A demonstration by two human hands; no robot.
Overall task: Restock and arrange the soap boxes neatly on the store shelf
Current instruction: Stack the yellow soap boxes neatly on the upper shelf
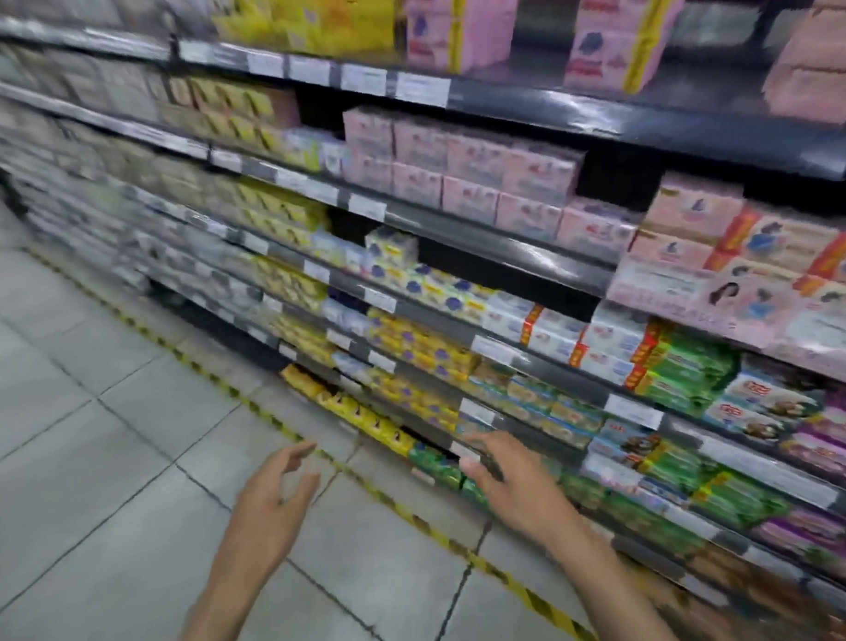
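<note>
1. Your R hand (508,480): fingers (483,442) spread, nearly straight, palm down. Nothing held.
2. Those fingertips sit at a white price tag (465,450) on the dark shelf edge (430,435). Pic is blurred, so can't tell if they touch it.
3. Just under and left of the R fingers are green soap boxes (438,466), in a row on a low shelf and partly hidden by the hand.
4. Your L hand (273,491) is slack and empty. Its fingers (298,453) are loosely spread with the thumb apart, palm turned toward the R hand. It hangs over the floor, apart from the stock.
5. Right at the L fingertips is yellow-black tape (408,512) on the grey floor tiles (105,475). It runs diagonally along the shelf base and passes between your two forearms.
6. Beyond the fingertips, between both hands, are yellow soap boxes (362,413). They line the lowest shelf front, left of the green ones.
7. One shelf above the R fingers are pale blue-green boxes (534,398), with yellow-purple boxes (414,397) to their left.
8. Farther right of the R fingers, higher up, are green packs (691,373), then purple packs (828,431) at the frame edge.
9. Well above the fingers are pink soap boxes (478,174), stacked two high on an upper shelf, with more pink ones above and to the right.
10. Far left of the L fingers the stock is too blurred to make out.
</note>
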